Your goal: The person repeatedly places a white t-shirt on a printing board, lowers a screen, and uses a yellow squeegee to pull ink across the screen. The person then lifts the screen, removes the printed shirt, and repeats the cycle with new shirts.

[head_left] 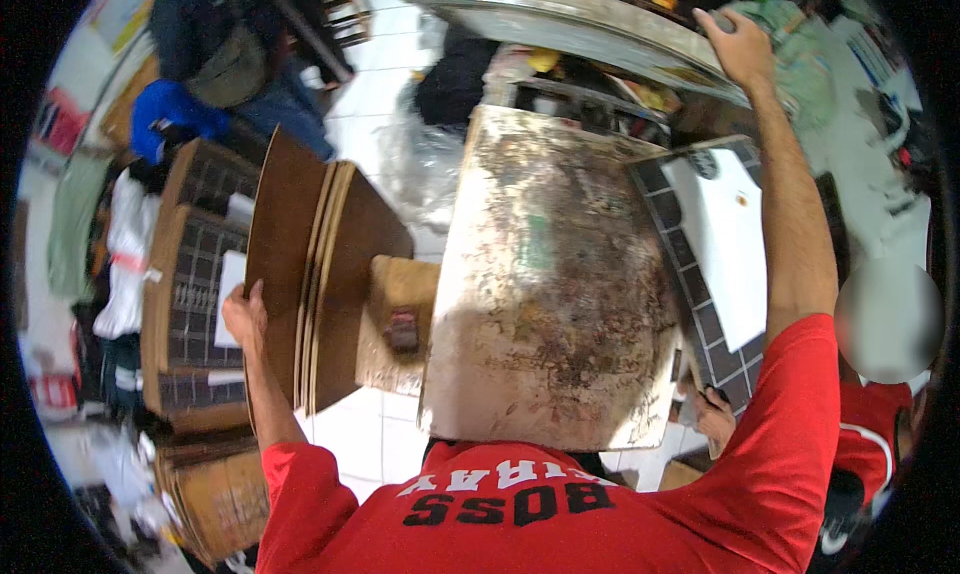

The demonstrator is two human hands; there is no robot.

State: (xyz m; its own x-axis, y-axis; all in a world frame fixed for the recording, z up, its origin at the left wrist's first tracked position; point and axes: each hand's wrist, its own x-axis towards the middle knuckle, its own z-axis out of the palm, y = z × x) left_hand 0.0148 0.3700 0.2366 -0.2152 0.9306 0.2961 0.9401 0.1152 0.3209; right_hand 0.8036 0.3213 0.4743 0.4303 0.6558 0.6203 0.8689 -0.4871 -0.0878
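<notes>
Touching, or very nearly so, at its outer edge: brown fibreboard sheet [283, 274], apparently on edge left of the stained worktop [560, 294], with left hand [246, 317] alongside, fingers bent, thumb up. Cannot tell firm grip from mere contact. Right behind it, more brown sheets [365, 274], then a tan block [392, 279] bearing a dark reddish block [403, 330]. Far up to the right, right hand [742, 56] at the long plastic-wrapped panel [580, 26], thumb and forefinger parted; hold unclear.

Possible trouble, by judgement: tipping or fanning of the sheets, from a one-handed pull with arms so widely spread; scuffed corners, from a swing into the worktop; collision on the right, from a co-worker's hand [712, 422] at the low edge of the dark gridded board [672, 214].

Edges and room: outer side tight against stacked gridded panels [200, 304]; strips of white tiled floor [388, 69] beyond the sheets and just below them, the far one partly taken up by clear plastic wrap [415, 169]. Worktop bare on top, near edge close to the torso.
</notes>
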